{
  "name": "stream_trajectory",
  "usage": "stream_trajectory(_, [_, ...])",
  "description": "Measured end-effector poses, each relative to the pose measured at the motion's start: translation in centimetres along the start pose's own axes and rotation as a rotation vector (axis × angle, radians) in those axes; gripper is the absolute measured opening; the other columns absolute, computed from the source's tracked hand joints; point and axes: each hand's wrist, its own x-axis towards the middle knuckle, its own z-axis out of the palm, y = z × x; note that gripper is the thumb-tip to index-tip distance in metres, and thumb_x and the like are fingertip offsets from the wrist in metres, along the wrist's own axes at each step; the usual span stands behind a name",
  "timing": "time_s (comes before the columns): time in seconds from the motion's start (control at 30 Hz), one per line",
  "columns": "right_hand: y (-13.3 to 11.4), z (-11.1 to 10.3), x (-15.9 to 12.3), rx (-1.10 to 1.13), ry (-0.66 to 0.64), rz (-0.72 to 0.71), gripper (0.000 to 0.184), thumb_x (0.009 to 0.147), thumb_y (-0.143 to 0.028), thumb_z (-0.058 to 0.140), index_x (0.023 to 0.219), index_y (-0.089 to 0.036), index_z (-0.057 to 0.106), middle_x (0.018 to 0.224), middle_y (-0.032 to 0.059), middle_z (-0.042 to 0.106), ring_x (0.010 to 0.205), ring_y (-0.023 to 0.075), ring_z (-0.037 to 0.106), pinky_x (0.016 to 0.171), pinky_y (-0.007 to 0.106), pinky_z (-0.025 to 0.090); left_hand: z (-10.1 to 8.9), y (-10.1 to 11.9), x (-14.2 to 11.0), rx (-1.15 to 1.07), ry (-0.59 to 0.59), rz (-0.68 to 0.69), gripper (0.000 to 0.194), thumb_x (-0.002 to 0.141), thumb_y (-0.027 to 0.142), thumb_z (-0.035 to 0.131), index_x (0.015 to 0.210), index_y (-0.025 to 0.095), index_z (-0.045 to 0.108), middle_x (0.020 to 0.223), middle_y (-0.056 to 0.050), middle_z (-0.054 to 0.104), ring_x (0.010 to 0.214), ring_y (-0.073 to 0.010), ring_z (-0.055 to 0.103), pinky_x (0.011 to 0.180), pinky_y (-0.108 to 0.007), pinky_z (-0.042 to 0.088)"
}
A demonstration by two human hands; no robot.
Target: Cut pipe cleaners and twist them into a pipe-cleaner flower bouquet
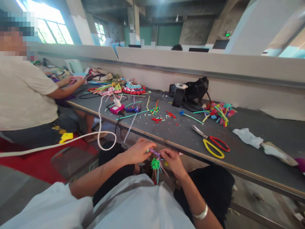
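Between my two hands, just off the table's front edge, is a purple pipe cleaner (pixel 154 153) that looks twisted or braided. My left hand (pixel 139 151) pinches its left end, where a bit of green shows at the fingertips. The fingers of my right hand (pixel 172 160) are closed on its right end. A fluffy green pipe-cleaner flower (pixel 155 164) hangs below it, with pink and blue strands dangling alongside. Whether the flower is joined to the purple piece I cannot tell. Scissors (pixel 212 141) with one red and one yellow handle lie on the table to the right.
On the dark table (pixel 166 136) are red pipe-cleaner snippets (pixel 157 120), a blue glue gun (pixel 133 109), a blue-tipped green stem (pixel 193 118), a bunch of pipe-cleaner flowers (pixel 221 113) and a black bag (pixel 196 92). A white cable (pixel 100 127) loops off the edge. A co-worker (pixel 26 86) works at left.
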Motion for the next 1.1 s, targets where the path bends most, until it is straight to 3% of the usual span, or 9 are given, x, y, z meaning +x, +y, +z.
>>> stream_trajectory(0.13, [0.2,0.0,0.0,0.012,-0.014,0.006,0.026,0.082,-0.044,0.066,0.079,-0.019,0.071,0.072,0.0008,0.068,0.069,0.0161,0.062,0.067,0.026,0.047,-0.8,0.3,0.1,0.026,-0.020,0.067,0.025,0.082,0.013,0.058,0.106,0.021,0.061,0.098,-0.001,0.070,0.098,-0.0185,0.061,0.101,-0.037,0.033])
stream_trajectory(0.3, [0.7,0.1,0.0,0.025,-0.029,0.023,0.026,0.082,-0.044,0.068,0.077,-0.019,0.071,0.072,0.0005,0.067,0.068,0.0155,0.059,0.067,0.026,0.045,0.7,0.5,1.0,0.163,-0.060,0.222,0.009,0.090,0.023,0.058,0.096,0.019,0.063,0.090,-0.002,0.070,0.088,-0.0178,0.061,0.097,-0.037,0.033])
stream_trajectory(0.43, [0.6,-0.1,0.0,0.058,-0.032,0.051,0.030,0.081,-0.048,0.067,0.078,-0.018,0.071,0.071,0.0006,0.066,0.065,0.0144,0.057,0.063,0.025,0.045,1.9,0.3,1.2,0.293,0.009,0.307,0.012,0.093,0.024,0.052,0.092,0.017,0.062,0.085,-0.005,0.066,0.083,-0.0192,0.058,0.081,-0.033,0.037])
stream_trajectory(0.57, [0.6,0.0,-0.1,0.088,-0.055,0.085,0.035,0.079,-0.051,0.068,0.077,-0.017,0.071,0.066,0.0003,0.064,0.057,0.0121,0.053,0.055,0.023,0.041,2.2,0.1,0.8,0.245,0.087,0.399,0.015,0.093,0.014,0.047,0.094,0.018,0.061,0.086,-0.004,0.067,0.082,-0.0177,0.056,0.085,-0.035,0.036])
stream_trajectory(0.73, [0.9,0.3,-0.1,0.056,-0.087,0.080,0.038,0.080,-0.054,0.065,0.070,-0.017,0.071,0.057,0.0008,0.062,0.050,0.0118,0.050,0.050,0.024,0.039,2.5,-0.1,0.9,0.129,0.145,0.352,0.017,0.095,0.018,0.045,0.093,0.018,0.062,0.083,-0.003,0.067,0.080,-0.0153,0.058,0.089,-0.036,0.034])
stream_trajectory(0.83, [0.8,0.2,0.1,0.003,-0.033,0.013,0.038,0.086,-0.053,0.057,0.083,-0.019,0.074,0.070,0.0045,0.069,0.063,0.0172,0.060,0.061,0.029,0.047,2.6,-0.2,1.0,0.098,0.186,0.262,0.016,0.094,0.018,0.046,0.090,0.017,0.061,0.081,-0.002,0.066,0.077,-0.0148,0.058,0.087,-0.036,0.034])
stream_trajectory(0.93, [0.4,-0.2,0.4,-0.082,0.056,-0.080,0.034,0.085,-0.048,0.062,0.103,-0.022,0.073,0.098,0.0076,0.072,0.090,0.0235,0.063,0.084,0.037,0.048,2.7,-0.3,1.0,0.109,0.224,0.197,0.012,0.091,0.014,0.049,0.089,0.016,0.061,0.082,-0.003,0.066,0.078,-0.0153,0.059,0.084,-0.035,0.034])
stream_trajectory(1.03, [0.0,-0.4,0.5,-0.176,0.109,-0.162,0.027,0.075,-0.039,0.075,0.098,-0.025,0.075,0.111,0.0074,0.068,0.111,0.0275,0.055,0.103,0.044,0.036,2.8,-0.4,0.9,0.171,0.242,0.206,0.013,0.092,0.015,0.048,0.090,0.016,0.061,0.082,-0.003,0.065,0.079,-0.0159,0.058,0.083,-0.035,0.033])
stream_trajectory(1.1, [-0.1,-0.4,0.4,-0.215,0.106,-0.187,0.018,0.072,-0.035,0.078,0.088,-0.026,0.077,0.109,0.0069,0.067,0.112,0.0276,0.054,0.105,0.044,0.033,3.0,-0.3,0.8,0.239,0.245,0.234,0.017,0.093,0.015,0.046,0.090,0.017,0.062,0.081,-0.004,0.065,0.079,-0.0162,0.057,0.085,-0.036,0.033])
